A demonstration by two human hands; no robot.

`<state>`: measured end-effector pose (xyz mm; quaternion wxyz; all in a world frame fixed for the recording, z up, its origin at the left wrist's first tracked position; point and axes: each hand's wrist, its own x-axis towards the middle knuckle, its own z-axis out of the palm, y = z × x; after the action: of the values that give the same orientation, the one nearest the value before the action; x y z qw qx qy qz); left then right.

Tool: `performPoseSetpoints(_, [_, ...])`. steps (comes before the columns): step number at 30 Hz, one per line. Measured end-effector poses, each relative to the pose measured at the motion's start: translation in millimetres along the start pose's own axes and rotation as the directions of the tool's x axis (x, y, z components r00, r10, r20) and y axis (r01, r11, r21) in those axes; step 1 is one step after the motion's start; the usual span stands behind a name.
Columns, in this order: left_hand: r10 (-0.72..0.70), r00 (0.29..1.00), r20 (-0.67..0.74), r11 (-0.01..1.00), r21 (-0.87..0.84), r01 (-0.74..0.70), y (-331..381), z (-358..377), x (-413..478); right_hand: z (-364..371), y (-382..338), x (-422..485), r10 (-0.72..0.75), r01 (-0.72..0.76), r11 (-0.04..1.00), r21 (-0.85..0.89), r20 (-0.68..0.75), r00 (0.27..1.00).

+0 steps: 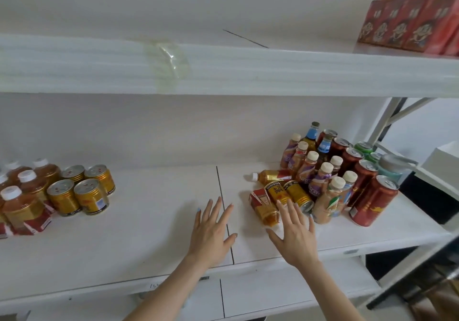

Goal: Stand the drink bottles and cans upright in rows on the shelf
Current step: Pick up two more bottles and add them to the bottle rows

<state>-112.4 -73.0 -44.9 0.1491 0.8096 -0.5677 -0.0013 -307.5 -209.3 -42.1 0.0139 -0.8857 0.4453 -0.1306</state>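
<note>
On the white shelf (pixel 149 241), a tea bottle (pixel 264 207) lies on its side right of centre, next to two toppled gold cans (pixel 289 192) and another fallen bottle (pixel 270 176). Behind them stand coffee bottles (pixel 327 201), tall red cans (pixel 372 204) and green cans (pixel 363 146). At the far left, tea bottles (pixel 22 206) and gold cans (pixel 82 191) stand upright in rows. My left hand (pixel 211 236) hovers flat over the shelf's middle, holding nothing. My right hand (pixel 295 233) spreads its fingers just in front of the lying tea bottle, hiding its cap.
An upper shelf (pixel 248 69) with a tape patch overhangs the work area and carries red cartons (pixel 409 22) at its right end. A grey-lidded teal container (pixel 391 166) and a white box (pixel 442 166) sit past the shelf's right end.
</note>
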Motion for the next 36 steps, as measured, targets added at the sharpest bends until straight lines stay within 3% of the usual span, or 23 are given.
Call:
performPoseSetpoints(7, [0.063,0.997,0.037,0.998,0.013,-0.064,38,21,44,-10,45,45,-0.021,0.021,0.999,0.037,0.009,1.0])
performPoseSetpoints(19, [0.139,0.966,0.219,0.99,0.008,-0.144,59,61,98,0,76,164,-0.223,0.223,0.975,0.014,0.051,0.973])
performPoseSetpoints(23, [0.166,0.965,0.204,0.986,-0.012,-0.167,55,61,105,5,74,188,-0.279,0.277,0.96,0.036,0.044,0.959])
performPoseSetpoints(32, [0.18,0.974,0.135,0.984,-0.028,-0.178,52,61,110,18,59,238,-0.36,0.335,0.933,0.131,0.307,0.881])
performPoseSetpoints(36, [0.203,0.972,0.115,0.977,-0.092,-0.193,48,56,108,24,62,250,-0.325,0.284,0.946,0.159,0.415,0.85])
